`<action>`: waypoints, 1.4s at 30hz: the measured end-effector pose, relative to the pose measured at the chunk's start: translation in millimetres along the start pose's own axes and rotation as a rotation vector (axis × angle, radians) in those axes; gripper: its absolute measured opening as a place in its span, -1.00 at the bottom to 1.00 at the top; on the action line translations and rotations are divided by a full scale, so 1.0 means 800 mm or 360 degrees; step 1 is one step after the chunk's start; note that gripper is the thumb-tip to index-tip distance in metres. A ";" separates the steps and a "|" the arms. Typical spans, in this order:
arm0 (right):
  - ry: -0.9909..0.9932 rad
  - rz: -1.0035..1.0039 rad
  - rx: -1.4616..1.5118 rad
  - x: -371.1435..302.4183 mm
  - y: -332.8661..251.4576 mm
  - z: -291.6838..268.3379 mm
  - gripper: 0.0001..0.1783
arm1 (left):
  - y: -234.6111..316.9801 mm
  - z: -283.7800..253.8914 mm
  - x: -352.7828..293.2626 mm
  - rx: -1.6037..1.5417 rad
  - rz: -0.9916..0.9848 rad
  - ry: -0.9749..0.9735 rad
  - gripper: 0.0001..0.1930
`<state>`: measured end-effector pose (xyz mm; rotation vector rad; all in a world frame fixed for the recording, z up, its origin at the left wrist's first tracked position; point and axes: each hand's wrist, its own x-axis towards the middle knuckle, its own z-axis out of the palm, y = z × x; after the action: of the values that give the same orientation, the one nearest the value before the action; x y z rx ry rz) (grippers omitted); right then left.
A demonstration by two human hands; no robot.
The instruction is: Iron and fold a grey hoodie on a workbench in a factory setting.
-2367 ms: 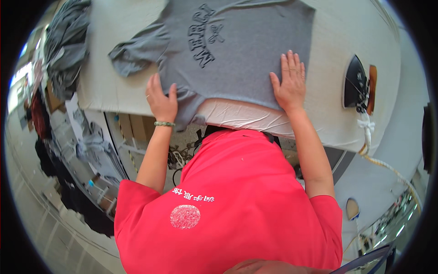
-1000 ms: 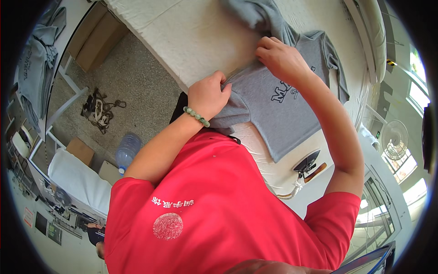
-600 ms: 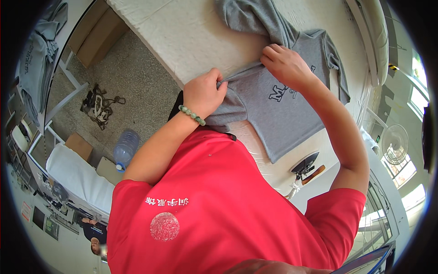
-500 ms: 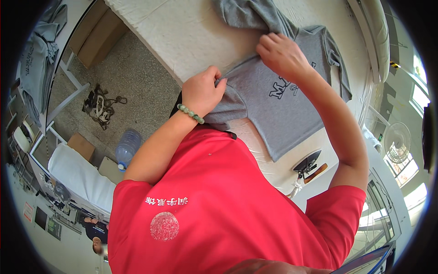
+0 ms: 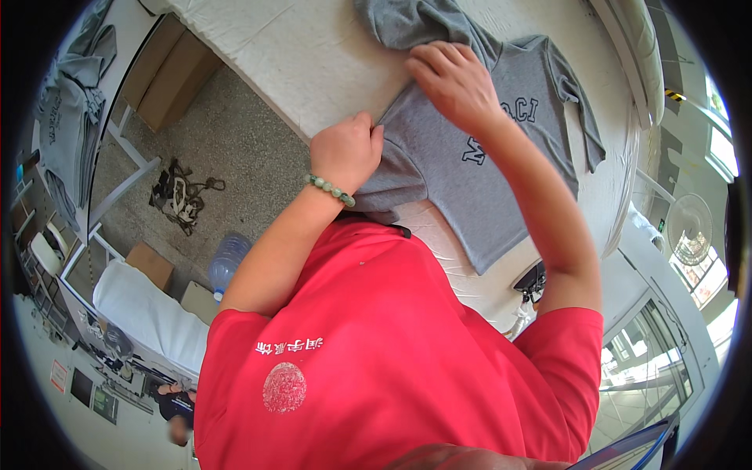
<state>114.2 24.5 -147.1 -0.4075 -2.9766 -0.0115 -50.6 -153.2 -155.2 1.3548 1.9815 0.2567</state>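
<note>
A grey hooded sweatshirt with dark lettering lies spread over the white-covered table. My left hand, with a beaded bracelet at its wrist, is closed on the sweatshirt's near shoulder and sleeve at the table's edge; its fingertips are turned out of sight. Farther right, my right hand bends its fingers over the cloth where the hood meets the body, and seems to pinch it. My right forearm covers part of the lettering. The far sleeve lies flat.
An iron stands at the table's right, partly behind my right arm. On the floor at left are a cardboard box, a tangle of cords and a large plastic bottle. Grey garments are stacked far left; a fan stands right.
My right hand has shifted left along the base of the hood, and its forearm now hides part of the iron. My left hand stays at the near shoulder.
</note>
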 end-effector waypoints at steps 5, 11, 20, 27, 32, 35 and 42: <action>0.0156 0.0589 0.0213 -0.077 -0.073 0.015 -0.46 | 0.000 -0.024 0.025 0.0512 0.0745 0.0184 -0.60; 0.0137 0.1042 0.0507 -0.075 -0.122 0.036 -0.21 | 0.012 -0.049 0.086 0.1113 0.1489 -0.0174 -0.13; 0.0027 0.1776 0.0074 -0.267 -0.083 0.010 -0.26 | 0.058 -0.084 0.093 0.1307 0.1351 -0.0237 0.04; 0.0381 0.1699 0.0325 -0.294 0.036 -0.050 -0.68 | 0.122 -0.069 0.146 0.0542 0.1877 0.0236 -0.63; 0.0522 0.1378 0.0393 -0.164 0.187 -0.039 -0.81 | 0.225 -0.017 0.274 0.0037 0.1492 0.0376 -0.78; 0.0190 0.1323 0.0380 -0.142 0.261 -0.020 -0.81 | 0.254 -0.006 0.304 0.0276 0.0863 -0.0395 -0.79; -0.0377 0.1138 0.0479 -0.144 0.299 -0.016 -0.86 | 0.241 -0.027 0.303 0.0171 0.0701 -0.0737 -0.74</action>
<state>289.5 223.7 -153.0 -1.4682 -2.7847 0.5787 29.2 146.5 -145.3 1.7322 1.3227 0.0280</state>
